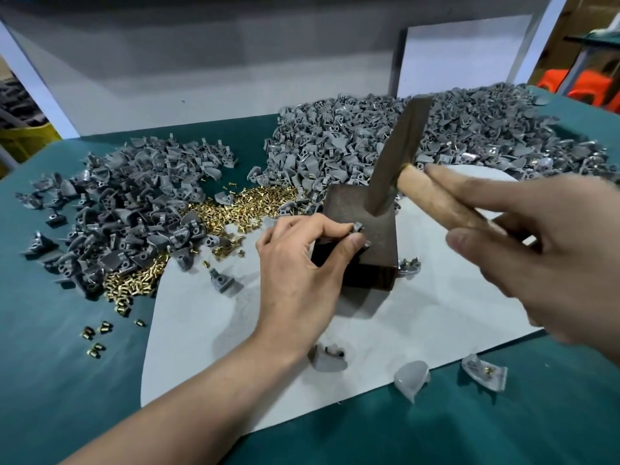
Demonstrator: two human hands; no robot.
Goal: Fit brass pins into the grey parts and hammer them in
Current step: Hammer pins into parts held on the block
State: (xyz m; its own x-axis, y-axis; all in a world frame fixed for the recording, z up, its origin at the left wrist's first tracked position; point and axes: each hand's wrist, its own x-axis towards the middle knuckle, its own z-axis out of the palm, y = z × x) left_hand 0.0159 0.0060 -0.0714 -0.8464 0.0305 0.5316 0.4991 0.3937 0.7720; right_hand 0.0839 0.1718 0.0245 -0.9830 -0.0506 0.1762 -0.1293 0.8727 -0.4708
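My left hand (pixel 298 260) pinches a small grey part (pixel 358 227) against the top left edge of a dark metal block (pixel 365 236). My right hand (pixel 536 250) grips the wooden handle of a hammer (pixel 399 152). The hammer's dark head points down and its tip hangs just over the far side of the block. A loose heap of brass pins (pixel 235 209) lies left of the block. Big piles of grey parts (pixel 134 209) sit at the left and behind (pixel 402 135).
A pale grey sheet (pixel 419 317) covers the green table (pixel 67 380) under the block. Single grey parts (pixel 327 359) lie near the sheet's front edge, one at the right (pixel 483 370) with a brass pin in it. A few stray pins (pixel 97 337) lie at the front left.
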